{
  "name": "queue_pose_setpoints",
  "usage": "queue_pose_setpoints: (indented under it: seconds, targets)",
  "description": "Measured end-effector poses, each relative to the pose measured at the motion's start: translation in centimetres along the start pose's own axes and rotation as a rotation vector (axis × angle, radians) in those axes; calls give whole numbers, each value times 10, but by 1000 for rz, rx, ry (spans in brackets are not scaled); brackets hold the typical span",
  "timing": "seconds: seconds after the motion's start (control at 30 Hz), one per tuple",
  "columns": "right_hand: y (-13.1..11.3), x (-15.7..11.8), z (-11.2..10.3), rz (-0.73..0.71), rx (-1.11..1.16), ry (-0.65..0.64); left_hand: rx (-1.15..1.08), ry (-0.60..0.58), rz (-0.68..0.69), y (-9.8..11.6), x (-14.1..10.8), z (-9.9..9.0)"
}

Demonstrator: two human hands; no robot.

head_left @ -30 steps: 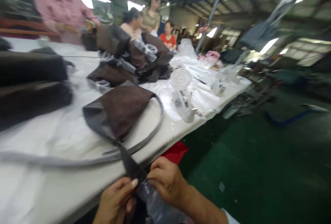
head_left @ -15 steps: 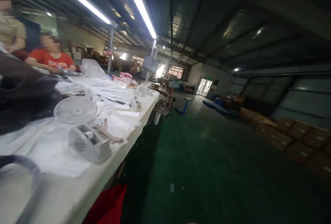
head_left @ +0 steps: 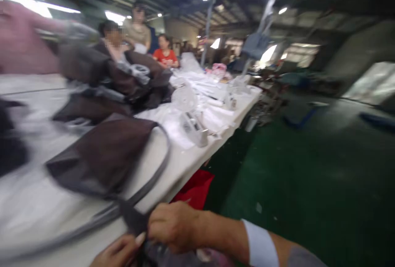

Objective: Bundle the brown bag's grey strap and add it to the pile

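Note:
My right hand [head_left: 173,226] is closed around a dark grey fabric piece [head_left: 131,216] at the bottom of the view. Beside it, my left hand [head_left: 120,251] pinches the same fabric, its thumb close to the right hand's fingers. The fabric's lower part drops out of sight below my hands. Just beyond lies a dark brown and grey bag [head_left: 108,152], flat on the white-covered table [head_left: 77,234]. Its long grey strap [head_left: 165,158] loops over the table edge side and passes behind the held fabric. Motion blur hides fine detail.
A white tape dispenser [head_left: 194,129] and a small white fan [head_left: 184,98] stand farther along the table. Dark bags are heaped at the left. Several co-workers are around the table. A red cloth or bag [head_left: 194,191] is below the table edge, above a green floor [head_left: 296,184].
The view has swung left and down toward the table. Both my hands, with the dark fabric in them, and the whole brown bag have come into view.

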State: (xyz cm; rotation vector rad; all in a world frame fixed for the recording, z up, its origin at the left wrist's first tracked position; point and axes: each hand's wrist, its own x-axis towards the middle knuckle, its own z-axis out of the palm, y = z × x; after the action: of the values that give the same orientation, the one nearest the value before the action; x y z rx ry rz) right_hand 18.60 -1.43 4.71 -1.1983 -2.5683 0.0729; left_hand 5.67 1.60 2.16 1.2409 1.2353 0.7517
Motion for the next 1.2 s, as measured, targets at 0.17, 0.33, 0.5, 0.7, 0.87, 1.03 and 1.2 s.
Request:
queue_pose_setpoints:
  seconds: [0.17, 0.33, 0.5, 0.7, 0.87, 1.03, 1.2]
  targets:
    - [7, 15, -2, -17, 250, -70, -356, 20, -203, -18, -18, -55]
    - [0, 22, -14, 90, 439, -157, -470, 61, -223, -17, -14, -46]
    - [-9, 28, -11, 179, 441, -165, -482, 54, -225, -14, -14, -48]
    - [-13, 30, -7, 146, 488, -121, -537, 36, -240, -18, -12, -51]
    - [-12, 29, 5, -6, 484, 124, -496, 5, -266, -16, -9, -51]
    - [-13, 26, 17, 84, 448, 296, -555, -128, -222, -17, -11, -54]
    - [-13, 25, 14, 151, 517, 221, -541, -103, -163, -23, -13, -58]
